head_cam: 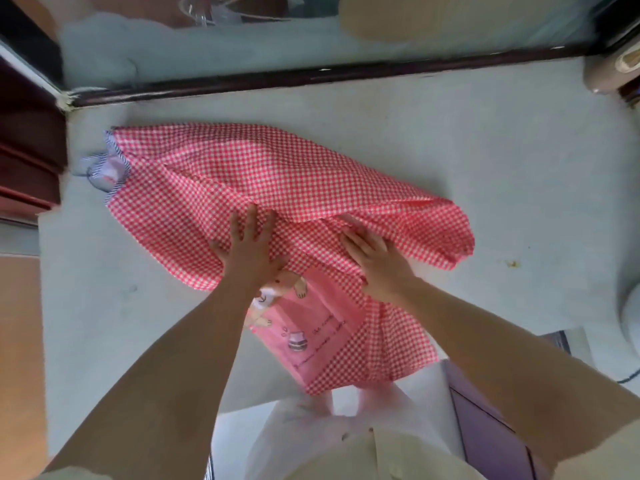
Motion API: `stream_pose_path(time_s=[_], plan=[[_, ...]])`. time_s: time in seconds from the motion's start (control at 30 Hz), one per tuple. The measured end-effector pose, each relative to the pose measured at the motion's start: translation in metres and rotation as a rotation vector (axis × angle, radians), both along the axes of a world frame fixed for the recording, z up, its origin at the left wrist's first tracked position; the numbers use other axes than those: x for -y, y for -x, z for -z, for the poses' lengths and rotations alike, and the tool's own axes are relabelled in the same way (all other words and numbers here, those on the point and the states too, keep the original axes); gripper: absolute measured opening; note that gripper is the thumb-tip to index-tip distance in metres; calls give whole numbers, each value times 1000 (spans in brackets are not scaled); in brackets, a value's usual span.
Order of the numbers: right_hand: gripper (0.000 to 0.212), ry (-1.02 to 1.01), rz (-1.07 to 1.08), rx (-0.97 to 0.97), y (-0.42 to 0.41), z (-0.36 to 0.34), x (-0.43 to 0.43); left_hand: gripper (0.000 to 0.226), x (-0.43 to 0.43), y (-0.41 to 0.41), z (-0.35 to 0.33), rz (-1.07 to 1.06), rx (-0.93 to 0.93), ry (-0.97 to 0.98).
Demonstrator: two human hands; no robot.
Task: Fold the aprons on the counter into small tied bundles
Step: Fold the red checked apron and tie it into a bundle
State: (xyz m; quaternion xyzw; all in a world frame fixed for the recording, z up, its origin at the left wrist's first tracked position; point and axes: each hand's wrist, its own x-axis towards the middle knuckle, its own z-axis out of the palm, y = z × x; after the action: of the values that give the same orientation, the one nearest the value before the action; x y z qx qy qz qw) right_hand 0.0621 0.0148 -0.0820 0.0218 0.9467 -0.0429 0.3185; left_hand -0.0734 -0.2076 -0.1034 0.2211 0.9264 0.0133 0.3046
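A red-and-white checked apron [242, 171] lies spread across the pale counter [485, 161], partly folded over itself. Its pink pocket panel with a cartoon bear [311, 327] hangs over the counter's near edge. A blue striped trim and strap [104, 168] show at its far left end. My left hand [247, 245] presses flat on the cloth with fingers straight and spread. My right hand [375, 261] rests flat on the cloth just right of it, fingertips at a fold.
A dark window ledge [311, 77] runs along the back of the counter. A pale appliance [613, 71] stands at the far right corner, another white object [632, 317] at the right edge. Dark wooden furniture [27, 140] lies to the left. A small crumb [512, 263] sits right of the apron.
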Motion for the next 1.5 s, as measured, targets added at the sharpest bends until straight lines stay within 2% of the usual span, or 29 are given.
stream_pose_path(time_s=[0.37,0.47,0.57,0.7,0.77,0.83,0.93,1.03,1.13,1.2,1.33,1.5], plan=[[73,-17,-260,-111,92,20,-15,90,25,-30,4,-356,-53,14],[67,24,-268,-133,110,20,-8,91,30,-33,1,-421,-48,44],[61,178,-208,-327,105,8,9,90,23,-41,-6,-452,-158,93],[47,318,-58,-627,55,-5,-3,53,-30,-52,-29,-287,-441,-27],[28,321,-6,-651,23,-10,-17,36,-68,-56,-38,-161,-382,-104],[24,326,60,-561,-9,-14,-33,31,-97,-66,-35,-86,-270,-139],[40,249,94,-458,-58,-8,-49,47,-110,-85,-22,-127,-137,-117],[84,45,172,-234,-88,-2,-56,80,-114,-96,-8,-90,-23,-25],[103,-47,265,-92,-97,5,-65,109,-115,-100,1,-90,55,42],[101,-28,331,-82,-99,7,-80,117,-115,-103,4,-106,64,36],[71,52,471,-122,-92,10,-123,119,-119,-104,4,-130,62,8],[62,62,402,-148,-53,13,-177,118,-126,-97,5,-201,71,1]])
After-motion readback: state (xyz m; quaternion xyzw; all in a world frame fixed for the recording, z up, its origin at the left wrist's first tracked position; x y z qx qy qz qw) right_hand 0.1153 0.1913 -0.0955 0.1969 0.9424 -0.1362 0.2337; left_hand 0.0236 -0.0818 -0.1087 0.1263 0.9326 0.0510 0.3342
